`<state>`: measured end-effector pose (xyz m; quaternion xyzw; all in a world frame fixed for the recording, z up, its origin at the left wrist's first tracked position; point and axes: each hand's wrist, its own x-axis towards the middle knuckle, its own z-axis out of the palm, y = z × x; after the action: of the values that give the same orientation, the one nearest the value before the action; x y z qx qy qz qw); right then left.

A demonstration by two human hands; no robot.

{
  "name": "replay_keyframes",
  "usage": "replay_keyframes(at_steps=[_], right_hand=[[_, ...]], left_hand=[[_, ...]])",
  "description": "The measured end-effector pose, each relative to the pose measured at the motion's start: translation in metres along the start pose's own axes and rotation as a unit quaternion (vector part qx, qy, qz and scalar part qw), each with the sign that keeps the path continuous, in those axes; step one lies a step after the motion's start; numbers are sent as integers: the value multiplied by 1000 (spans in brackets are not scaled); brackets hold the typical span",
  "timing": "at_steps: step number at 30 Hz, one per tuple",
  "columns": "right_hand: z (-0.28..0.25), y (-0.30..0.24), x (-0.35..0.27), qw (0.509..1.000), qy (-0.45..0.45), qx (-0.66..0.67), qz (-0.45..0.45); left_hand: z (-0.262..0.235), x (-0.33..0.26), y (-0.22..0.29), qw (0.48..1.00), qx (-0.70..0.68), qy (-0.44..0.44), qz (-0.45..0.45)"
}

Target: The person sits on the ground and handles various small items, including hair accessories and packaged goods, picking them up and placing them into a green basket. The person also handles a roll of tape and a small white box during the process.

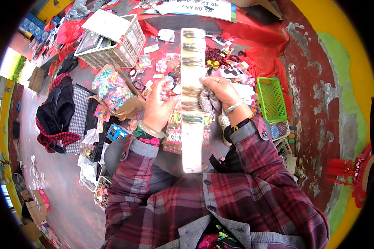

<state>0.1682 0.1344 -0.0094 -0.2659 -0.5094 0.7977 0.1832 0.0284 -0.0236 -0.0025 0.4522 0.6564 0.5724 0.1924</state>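
A long white card strip [192, 145] stands upright in front of me, with bands of hair ties in black, brown and green wrapped around it. My right hand [221, 91] pinches its right edge at mid-height. Just below those fingers hangs a grey-brown fuzzy scrunchie [210, 102], overlapping the card's edge; whether my fingers also hold it I cannot tell. On the card's left side, my left hand [157, 103] is raised with fingers partly curled and apart, the thumb pointing toward the card. Nothing shows between its fingers.
Hair accessories and beads [220, 58] lie over the red cloth ahead. A cardboard box [131, 103] of colourful packets and a white crate [131, 41] stand at left. A green basket [272, 99] stands at right, near the peeling wall [307, 83]. Dark clothing [62, 112] lies far left.
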Motion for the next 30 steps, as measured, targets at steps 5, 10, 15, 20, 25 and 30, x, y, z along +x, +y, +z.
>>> replay_keyframes(at_steps=[5, 10, 15, 20, 25, 30], right_hand=[[16, 3, -4, 989, -48, -134, -35], [19, 20, 6, 984, -42, -167, -49], [23, 26, 12, 983, 1, -178, -37], [30, 29, 12, 976, 0, -207, -73], [27, 33, 14, 970, 10, -233, -63], [28, 33, 14, 976, 76, -200, -50]], left_hand=[[-4, 1, 9, 960, 207, -47, 184], [3, 0, 4, 961, 229, -98, 124], [3, -3, 1, 966, 211, -61, 136], [7, -6, -6, 979, 187, -44, 64], [8, -8, -7, 976, 197, -56, 77], [9, -9, -10, 970, 206, -50, 116]])
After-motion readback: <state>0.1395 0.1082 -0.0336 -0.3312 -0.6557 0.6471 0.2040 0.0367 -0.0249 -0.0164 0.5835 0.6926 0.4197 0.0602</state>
